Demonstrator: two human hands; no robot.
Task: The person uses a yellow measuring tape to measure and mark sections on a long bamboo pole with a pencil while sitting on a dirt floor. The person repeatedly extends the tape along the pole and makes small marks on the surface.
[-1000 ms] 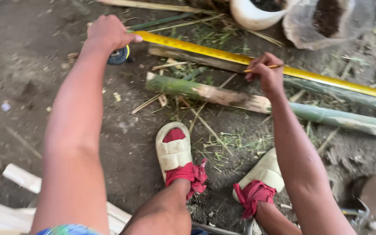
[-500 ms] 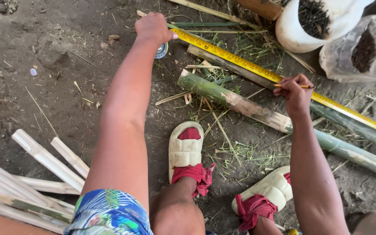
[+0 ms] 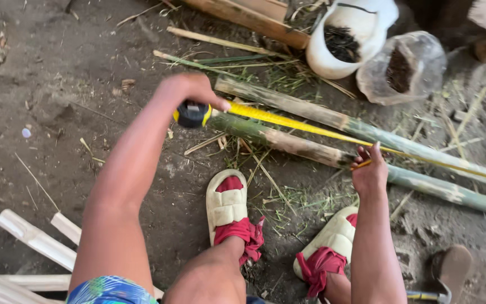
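While fisted on round tape case [image 3: 192, 114], left hand [image 3: 189, 90]; right hand [image 3: 368, 171] pinching pencil [image 3: 361, 164].

Yellow tape [image 3: 333, 132] and bamboo [image 3: 451, 191] run off frame.

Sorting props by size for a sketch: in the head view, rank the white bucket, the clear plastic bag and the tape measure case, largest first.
1. White bucket, partly cut off at the top edge.
2. Clear plastic bag, slightly smaller.
3. Tape measure case, smallest, partly hidden by the left hand.
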